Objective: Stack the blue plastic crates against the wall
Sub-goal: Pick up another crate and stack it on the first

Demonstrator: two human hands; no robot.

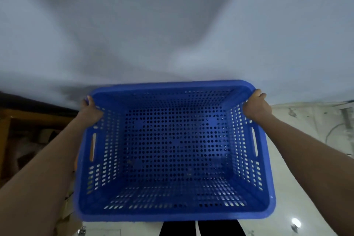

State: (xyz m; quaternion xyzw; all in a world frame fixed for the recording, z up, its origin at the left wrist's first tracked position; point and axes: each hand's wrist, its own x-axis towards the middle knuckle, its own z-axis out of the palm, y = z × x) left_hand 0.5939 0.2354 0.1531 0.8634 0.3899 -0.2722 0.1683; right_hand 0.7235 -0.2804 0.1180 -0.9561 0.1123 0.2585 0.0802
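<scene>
— Held what?
— One blue crate (pixel 172 151), open side up toward the camera, perforated floor and walls in plain view, nothing inside. Carried between both grips, close to the pale wall (pixel 172 25) and seemingly off the floor (pixel 298 188); far rim just short of the wall or touching it, cannot tell which.
— And the grips?
— Left hand (pixel 91 110) clamped on the far left corner of the rim, fingers curled over the edge, thumb tucked inside. Right hand (pixel 255 106) closed the same way on the far right corner. Both arms stretched forward along the crate's flanks.
— Handle slots used?
— No. Slots on each side wall sat nearer the body than either grip, untouched.
— Beyond the hands?
— Outside the left grip, dark wooden furniture (pixel 23 120), blurred. Outside the right grip, pale glossy floor with a cable-like line near the wall. Below the near rim, two dark trouser legs (pixel 199 229). By the left forearm, something like brown cardboard (pixel 67 222), hard to make out.
</scene>
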